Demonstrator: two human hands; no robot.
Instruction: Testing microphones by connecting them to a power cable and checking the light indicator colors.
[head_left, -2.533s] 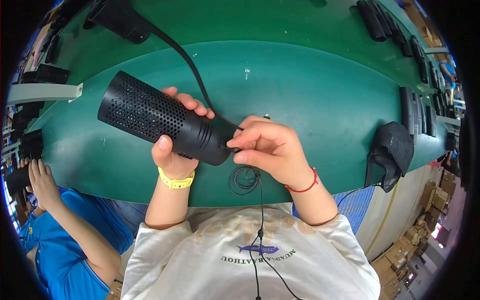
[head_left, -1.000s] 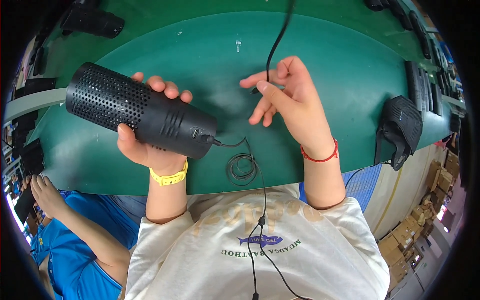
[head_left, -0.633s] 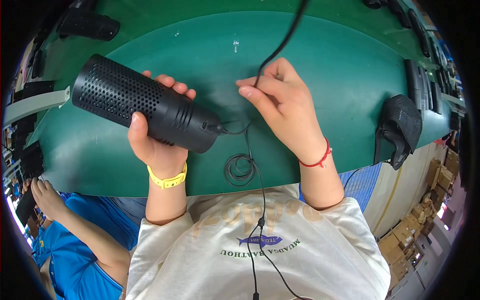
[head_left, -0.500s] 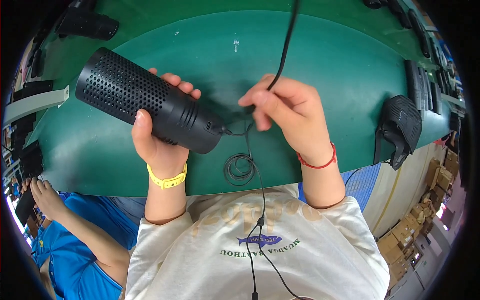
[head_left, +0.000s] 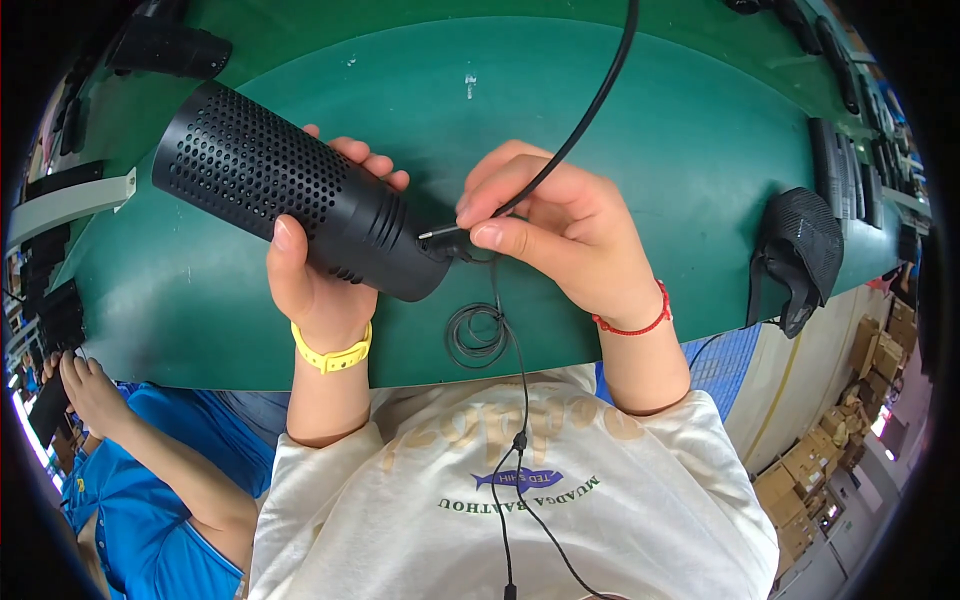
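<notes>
My left hand (head_left: 325, 295) is wrapped round a black cylindrical device (head_left: 290, 185) with a perforated shell, tilted so its smooth ribbed end faces right. A black cable (head_left: 592, 105) runs down from the top edge into my right hand (head_left: 565, 235). Thumb and fingers there pinch its plug (head_left: 438, 233), whose metal tip lies at the device's end face; whether it is inserted I cannot tell. A thinner cord also leads from that end, and its coil (head_left: 476, 336) lies on the table below. Further down, the cord hangs over my shirt.
The green table (head_left: 680, 130) curves round in front of me. At its right edge is a black mesh object with a strap (head_left: 800, 255). Another black cylinder (head_left: 170, 48) lies at the far left. A co-worker in blue (head_left: 165, 490) sits at my left.
My right hand has moved slightly left with the cable, bringing its plug to the end of the device. The device has turned slightly, and the cable's upper part has swung right.
</notes>
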